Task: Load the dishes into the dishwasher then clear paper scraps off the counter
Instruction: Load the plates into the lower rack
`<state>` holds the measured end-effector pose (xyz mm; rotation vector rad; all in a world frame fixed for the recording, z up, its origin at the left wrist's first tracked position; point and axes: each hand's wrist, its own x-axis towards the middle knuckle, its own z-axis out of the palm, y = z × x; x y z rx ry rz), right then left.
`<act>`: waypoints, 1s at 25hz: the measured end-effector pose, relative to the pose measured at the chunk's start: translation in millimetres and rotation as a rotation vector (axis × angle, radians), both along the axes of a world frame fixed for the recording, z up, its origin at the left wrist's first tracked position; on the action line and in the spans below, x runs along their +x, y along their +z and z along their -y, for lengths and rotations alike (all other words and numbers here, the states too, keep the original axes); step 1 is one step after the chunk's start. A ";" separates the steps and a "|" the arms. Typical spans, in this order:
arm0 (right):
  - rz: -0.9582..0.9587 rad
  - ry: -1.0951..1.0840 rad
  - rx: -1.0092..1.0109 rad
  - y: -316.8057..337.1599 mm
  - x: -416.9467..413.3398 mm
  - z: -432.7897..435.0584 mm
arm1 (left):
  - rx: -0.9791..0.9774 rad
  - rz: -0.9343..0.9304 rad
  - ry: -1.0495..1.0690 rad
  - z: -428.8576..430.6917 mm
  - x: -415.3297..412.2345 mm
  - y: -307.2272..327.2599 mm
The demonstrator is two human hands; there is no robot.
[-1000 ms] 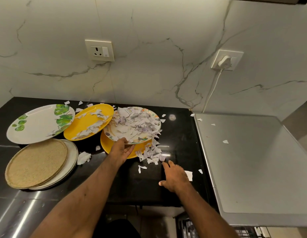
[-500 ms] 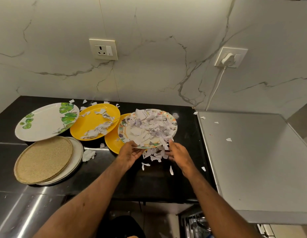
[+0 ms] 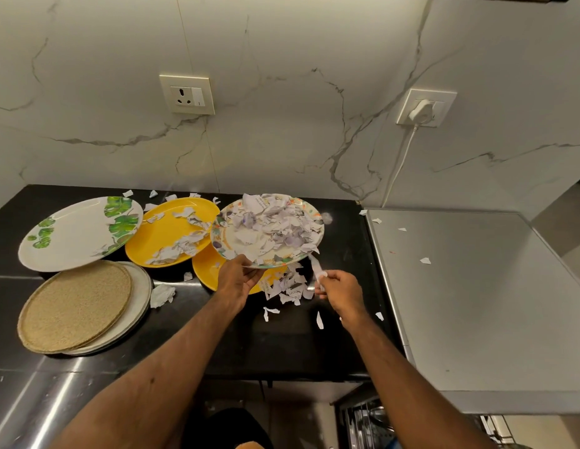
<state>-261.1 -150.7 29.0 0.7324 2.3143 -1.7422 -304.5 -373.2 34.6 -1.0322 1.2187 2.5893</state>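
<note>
Floral-rim plate [image 3: 249, 244] sits centre frame, lifted off the black surface [image 3: 314, 345] and tilted, heaped with torn paper scraps [image 3: 275, 225]. Left hand [image 3: 237, 283] has its grip pinched on the plate's near rim, thumb on top, fingers under. Right hand [image 3: 342, 291], just right of and below the plate, has its grip pressed together on a thin paper strip [image 3: 316, 268] that runs up toward the plate's rim.

Under the lifted plate: a yellow plate [image 3: 207, 270] flat on the surface, partly covered, with a loose pile of scraps [image 3: 288, 286] spilling over its right side onto the surface. A few single scraps lie nearer the bottom of the frame.

Left of centre: second yellow plate [image 3: 165, 231] carrying more scraps, overlapping a white plate with green leaf print [image 3: 71, 234] at far left. Below those, lower left: a woven round mat [image 3: 75, 306] stacked on a pale plate [image 3: 139, 306], crumpled scrap [image 3: 162, 294] just beside it.

Right half of frame: grey steel top [image 3: 476, 303], a few scraps on it. Dishwasher rack [image 3: 363, 422] partly visible at bottom edge, lower right. Marble wall behind has two sockets, the right one [image 3: 424, 108] with a white plug and cord.
</note>
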 end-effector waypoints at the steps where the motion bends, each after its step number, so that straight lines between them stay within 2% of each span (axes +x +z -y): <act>1: 0.066 0.071 0.206 -1.1 -0.1 -0.6 | -0.013 -0.004 0.006 2.4 -0.3 1.0; 2: 0.090 0.102 0.367 -1.7 -0.6 -0.8 | -0.027 -0.007 -0.001 4.4 -0.6 2.5; 3: 0.062 0.098 0.417 -2.6 -1.6 0.2 | -0.038 -0.007 -0.009 5.9 -0.6 3.3; 4: 0.010 0.093 0.345 -1.0 -3.3 2.6 | -0.044 -0.007 -0.016 6.6 0.1 4.5; 5: -0.026 0.093 0.154 3.6 -5.6 7.6 | -0.042 -0.009 -0.027 6.2 1.0 5.5; 7: 0.016 0.098 -0.312 14.9 -9.1 24.4 | -0.043 -0.011 -0.068 1.2 2.8 6.7; 8: 0.023 0.071 -0.479 17.6 -10.0 33.8 | -0.054 -0.014 -0.097 -3.7 4.6 8.5; 10: -0.021 -0.035 -0.606 19.7 -13.0 46.2 | -0.057 -0.031 -0.161 -14.4 8.4 12.9; 12: -0.069 -0.110 -0.647 20.2 -14.0 48.3 | -0.099 -0.012 -0.286 -15.5 10.7 25.2; 13: -0.075 -0.135 -0.662 19.6 -13.7 45.9 | -0.228 0.007 -0.439 -10.2 10.4 31.8; 14: -0.078 -0.152 -0.663 19.5 -12.7 42.3 | -0.467 0.021 -0.661 -1.2 9.4 37.2; 15: -0.075 -0.158 -0.642 19.4 -11.0 37.9 | -0.784 0.012 -0.902 9.0 7.2 40.9; 16: -0.070 -0.155 -0.607 17.4 -9.6 33.3 | -1.096 -0.057 -1.079 16.9 3.7 43.6; 17: -0.062 -0.151 -0.569 16.7 -6.7 30.0 | -1.304 -0.206 -1.146 20.2 0.0 46.4; 18: -0.056 -0.150 -0.547 16.1 -4.0 28.1 | -1.365 -0.388 -1.111 18.9 -2.5 50.3; 20: -0.067 -0.152 -0.547 17.0 3.6 27.1 | -1.240 -0.657 -1.048 4.2 -1.3 57.6; 23: -0.118 -0.109 -0.581 19.5 13.6 26.4 | -1.167 -0.754 -1.349 -28.4 1.2 55.1; 25: -0.156 -0.054 -0.555 24.1 18.9 24.3 | -1.284 -0.801 -1.554 -43.3 -3.6 45.3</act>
